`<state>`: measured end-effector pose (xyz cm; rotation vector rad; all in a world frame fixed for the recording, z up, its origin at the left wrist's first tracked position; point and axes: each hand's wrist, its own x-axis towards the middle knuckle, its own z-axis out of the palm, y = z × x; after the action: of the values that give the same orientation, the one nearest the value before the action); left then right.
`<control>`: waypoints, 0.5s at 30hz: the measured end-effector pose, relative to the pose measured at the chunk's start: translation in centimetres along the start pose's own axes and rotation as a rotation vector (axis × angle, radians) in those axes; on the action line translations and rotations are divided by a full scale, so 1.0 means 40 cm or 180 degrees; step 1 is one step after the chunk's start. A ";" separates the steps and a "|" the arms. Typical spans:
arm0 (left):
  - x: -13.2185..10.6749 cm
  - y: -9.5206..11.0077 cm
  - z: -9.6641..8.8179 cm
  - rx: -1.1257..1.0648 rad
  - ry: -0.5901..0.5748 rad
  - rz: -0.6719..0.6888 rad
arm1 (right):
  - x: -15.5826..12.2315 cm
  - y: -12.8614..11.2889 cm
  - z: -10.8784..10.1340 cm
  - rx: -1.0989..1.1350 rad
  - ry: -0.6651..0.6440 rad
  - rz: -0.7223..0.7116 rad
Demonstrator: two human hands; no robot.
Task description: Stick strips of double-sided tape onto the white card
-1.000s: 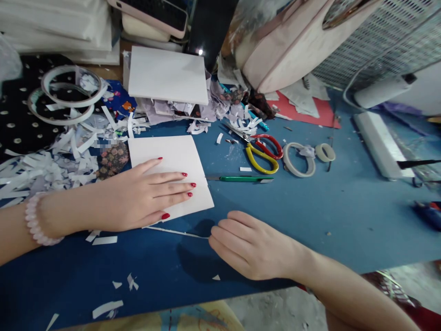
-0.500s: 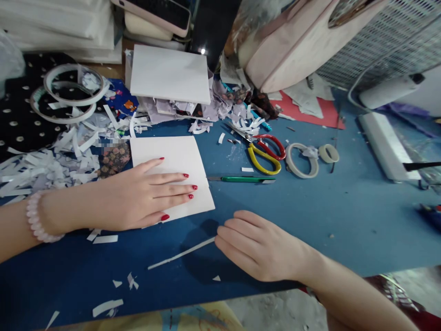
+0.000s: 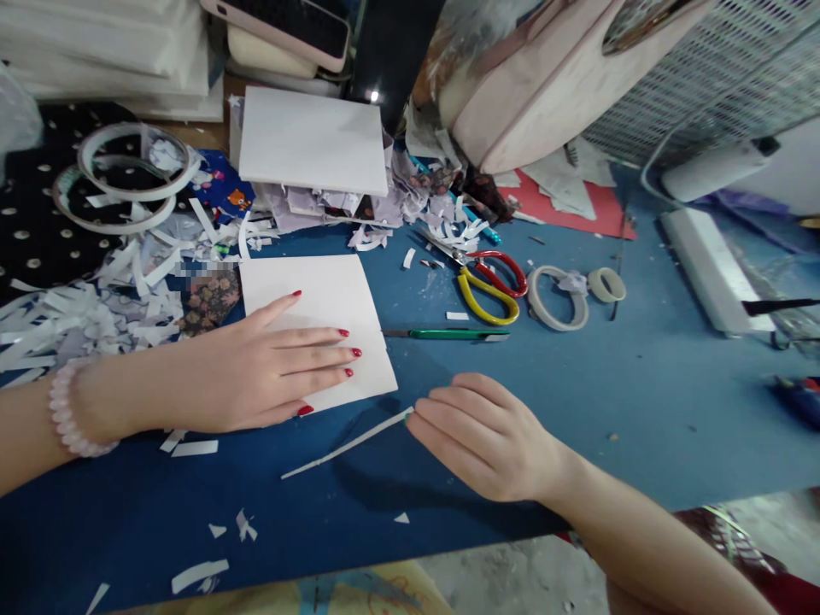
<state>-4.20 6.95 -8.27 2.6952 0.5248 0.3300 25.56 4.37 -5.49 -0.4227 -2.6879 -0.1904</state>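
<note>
My left hand (image 3: 256, 363) lies flat with fingers stretched over a white sheet of paper (image 3: 320, 286), pressing it to the blue table. My right hand (image 3: 487, 436) is closed, its fingers curled round one end of a thin white paper strip (image 3: 349, 446). The strip slants down to the left, in front of the sheet. Beyond my right hand, a green craft knife (image 3: 448, 334) lies with its blade tip at the sheet's right edge. Scissors with red and yellow handles (image 3: 490, 286) rest farther back.
Paper shreds (image 3: 96, 320) heap up at the left beneath tape rolls (image 3: 131, 162). A white stack of sheets (image 3: 313, 137) sits at the back. More tape rings (image 3: 557, 299) lie right of the scissors, and a white power strip (image 3: 714, 269) is at the far right.
My right hand has moved up and slightly right, carrying the strip's end along. The left hand stays flat on the sheet. The whole view has shifted a little.
</note>
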 end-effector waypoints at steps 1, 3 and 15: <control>0.001 0.002 -0.001 -0.0029 -0.0010 -0.0012 | 0.001 0.001 0.001 -0.0007 0.0036 0.0014; 0.003 0.006 -0.004 -0.0106 -0.0022 -0.0030 | 0.002 0.002 0.003 -0.0015 0.0133 0.0028; 0.030 0.067 -0.036 -0.1282 0.0565 -0.0634 | 0.072 0.032 0.010 0.0014 0.0813 -0.0265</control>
<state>-2.72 5.59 -5.70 2.2183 0.6895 0.5566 23.29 6.41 -4.57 -0.2651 -2.4554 -0.2451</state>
